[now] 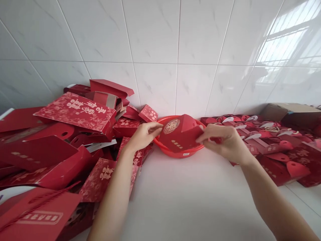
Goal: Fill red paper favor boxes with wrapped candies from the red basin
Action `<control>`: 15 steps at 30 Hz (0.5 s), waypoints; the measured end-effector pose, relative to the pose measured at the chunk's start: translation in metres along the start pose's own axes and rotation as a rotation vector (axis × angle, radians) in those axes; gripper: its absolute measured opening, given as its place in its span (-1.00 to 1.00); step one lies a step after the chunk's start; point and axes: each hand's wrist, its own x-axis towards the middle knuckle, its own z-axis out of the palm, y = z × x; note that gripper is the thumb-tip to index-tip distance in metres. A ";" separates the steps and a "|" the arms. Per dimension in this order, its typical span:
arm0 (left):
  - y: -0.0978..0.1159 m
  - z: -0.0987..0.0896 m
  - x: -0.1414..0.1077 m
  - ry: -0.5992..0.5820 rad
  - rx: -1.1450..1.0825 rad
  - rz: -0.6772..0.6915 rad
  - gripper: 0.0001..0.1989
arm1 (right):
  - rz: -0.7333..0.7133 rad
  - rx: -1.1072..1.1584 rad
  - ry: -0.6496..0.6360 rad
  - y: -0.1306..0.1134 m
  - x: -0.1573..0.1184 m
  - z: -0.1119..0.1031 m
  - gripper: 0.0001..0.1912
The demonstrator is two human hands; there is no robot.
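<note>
A red paper box with gold lettering [179, 137] is held over a round red plastic basin [173, 154] near the wall. My left hand [146, 134] pinches the box's left edge between thumb and fingers. On the other side, my right hand [219, 140] has its fingers closed on the right edge. The box's top flap stands raised and bears a round gold emblem. Most of the basin's inside is hidden behind the box.
Red printed boxes [82, 112] lie in a loose heap on the left. Rows of red boxes with cords [265, 134] stand at the right, before a brown carton [278, 112]. A white tiled wall [155, 40] rises behind the white surface [190, 201].
</note>
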 end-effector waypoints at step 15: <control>0.055 0.020 -0.027 -0.455 0.206 0.133 -0.60 | -0.341 -0.389 -0.381 -0.067 -0.054 0.047 -0.62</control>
